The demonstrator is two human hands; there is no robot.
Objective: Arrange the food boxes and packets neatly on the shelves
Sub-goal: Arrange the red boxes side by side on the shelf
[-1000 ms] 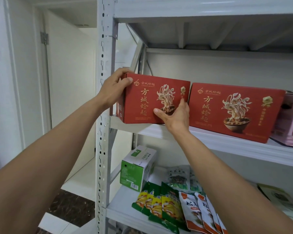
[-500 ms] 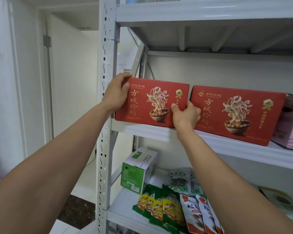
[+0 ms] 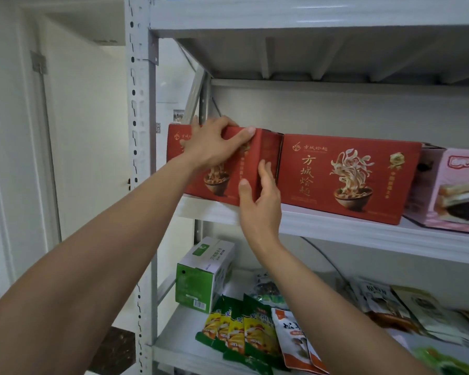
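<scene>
A red noodle box (image 3: 220, 182) stands at the left end of the middle shelf (image 3: 363, 234), turned so its right end face shows. My left hand (image 3: 214, 143) grips its top front edge, thumb stretched along the edge and fingers over the top. My right hand (image 3: 260, 196) lies against its right front corner, thumb on the front face and straight fingers on the end face. A second, larger red noodle box (image 3: 347, 177) stands just to the right, close beside it. A pink cake box (image 3: 455, 190) follows at the far right.
The lower shelf holds a green-and-white carton (image 3: 203, 274), a row of green-yellow packets (image 3: 238, 331), orange-white packets (image 3: 295, 339) and several other loose packets (image 3: 390, 301). A perforated grey upright post (image 3: 140, 158) frames the left side. A white door (image 3: 73, 131) stands to the left.
The left red box has gone further onto the shelf and swung so its right end shows. My left hand moved from its left corner to the top edge; my right slid to the right corner.
</scene>
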